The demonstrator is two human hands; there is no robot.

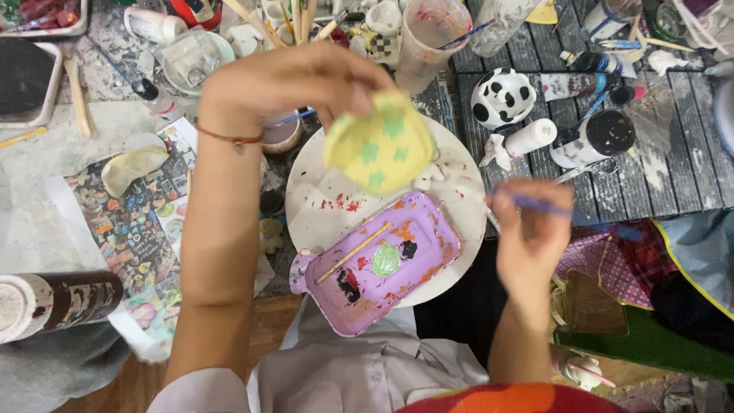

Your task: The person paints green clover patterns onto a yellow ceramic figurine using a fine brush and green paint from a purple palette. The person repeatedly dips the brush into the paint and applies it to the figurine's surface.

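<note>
Two hands in view: left hand (294, 84), right hand (531, 229). One yellow ceramic piece with green stars (380, 149). One paintbrush (539, 205). One white round plate (321, 191). One purple palette tray (382, 264). One black-spotted white figurine (501, 95). One stick lying in the tray (353, 252). One clear plastic cup (430, 34).

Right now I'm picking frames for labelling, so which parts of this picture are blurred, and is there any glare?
Head view: the right hand and its thin brush are motion-smeared; the left hand and yellow piece with green spots are slightly soft; the purple palette tray reads sharper; lighting even, no strong glare.
</note>
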